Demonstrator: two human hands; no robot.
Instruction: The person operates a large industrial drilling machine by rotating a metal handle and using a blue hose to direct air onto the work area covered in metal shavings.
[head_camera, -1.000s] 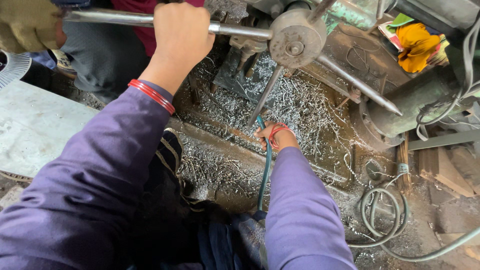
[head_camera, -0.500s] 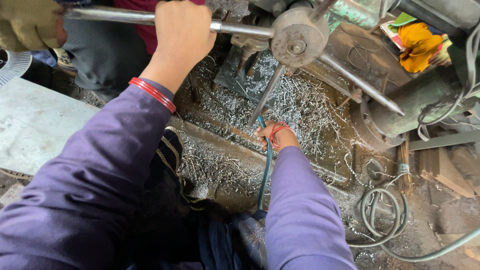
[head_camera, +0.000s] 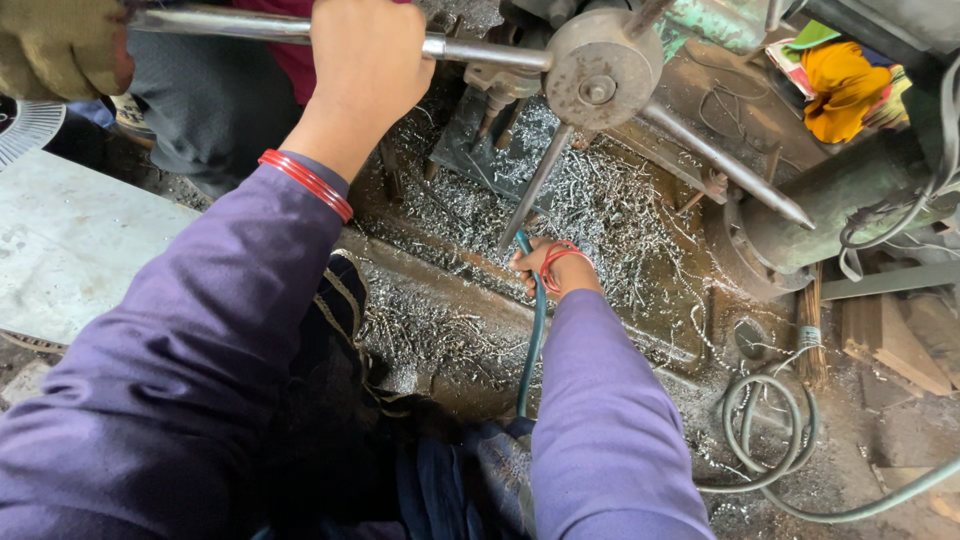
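Observation:
My left hand (head_camera: 368, 62) is closed around a long horizontal steel handle bar (head_camera: 480, 50) at the top. The bar runs into a round metal hub (head_camera: 600, 70) from which other spokes stick out. My right hand (head_camera: 556, 267), with red bangles at the wrist, grips the lower end of a downward spoke (head_camera: 535, 190). A green hose (head_camera: 533, 345) runs from under that hand down toward me. Both arms are in purple sleeves. Metal shavings (head_camera: 600, 215) cover the machine bed below the hub.
Another person's gloved hand (head_camera: 60, 50) holds the bar's far left end. A grey metal slab (head_camera: 70, 240) lies at left. A long spoke (head_camera: 730, 170) points right. Coiled hose (head_camera: 770, 440) lies at lower right, with yellow cloth (head_camera: 845, 85) at upper right.

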